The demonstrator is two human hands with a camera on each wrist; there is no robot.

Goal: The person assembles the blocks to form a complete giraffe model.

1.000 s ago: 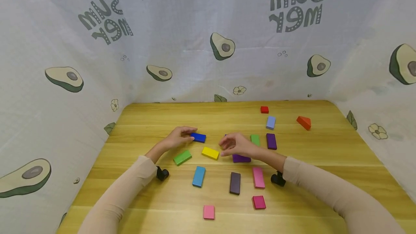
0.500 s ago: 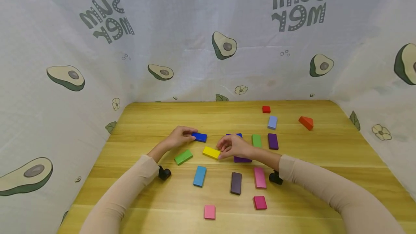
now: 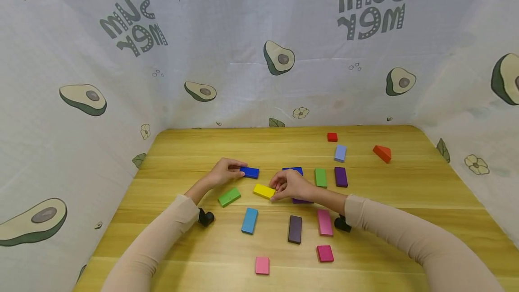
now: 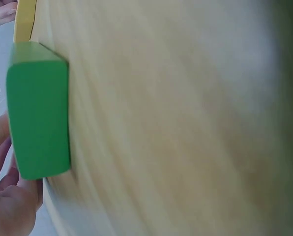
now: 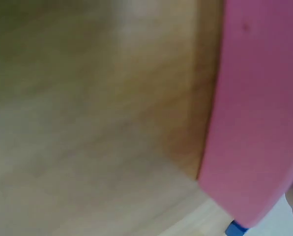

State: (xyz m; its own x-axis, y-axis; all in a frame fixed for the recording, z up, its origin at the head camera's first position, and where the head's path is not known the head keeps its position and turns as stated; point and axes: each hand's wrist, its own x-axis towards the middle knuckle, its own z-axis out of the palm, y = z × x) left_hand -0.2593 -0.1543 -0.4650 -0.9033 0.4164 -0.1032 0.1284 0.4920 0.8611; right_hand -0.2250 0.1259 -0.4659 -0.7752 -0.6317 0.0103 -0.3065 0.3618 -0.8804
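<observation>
Head feed, biggest first: white avocado-print cloth (image 3: pixel 227 26) stands past the far edge of the surface and along its left and right edges. Wood table (image 3: pixel 211 265) below it. Beige left sleeve (image 3: pixel 158 238) and right sleeve (image 3: pixel 409 233) reach in from the near side.

I've got the left hand (image 3: pixel 224 173) in a narrow pinch on the left end of the blue block (image 3: pixel 250 173), left of middle, toward the far edge. Right hand (image 3: pixel 293 184) also narrow, thumb and fingers on the right end of the yellow block (image 3: pixel 263 191), just nearer the near edge than the blue one. Can't tell whether either block is lifted at all.

Long ones: green block (image 3: pixel 229 197) nearest the left edge, also close up in my left wrist feed. Sky-blue block (image 3: pixel 249 221) and dark block (image 3: pixel 295 229) toward the near edge, with the pink block (image 3: pixel 325 223) beside, large and blurry in the right wrist feed. Purple block (image 3: pixel 302 202) and second blue block (image 3: pixel 293 170) partly hidden by the right hand.

Orange-red triangle (image 3: pixel 382 153) toward the far right corner. Smaller: magenta block (image 3: pixel 325 253), small pink block (image 3: pixel 262 265), then red block (image 3: pixel 332 137) near the far edge.
</observation>
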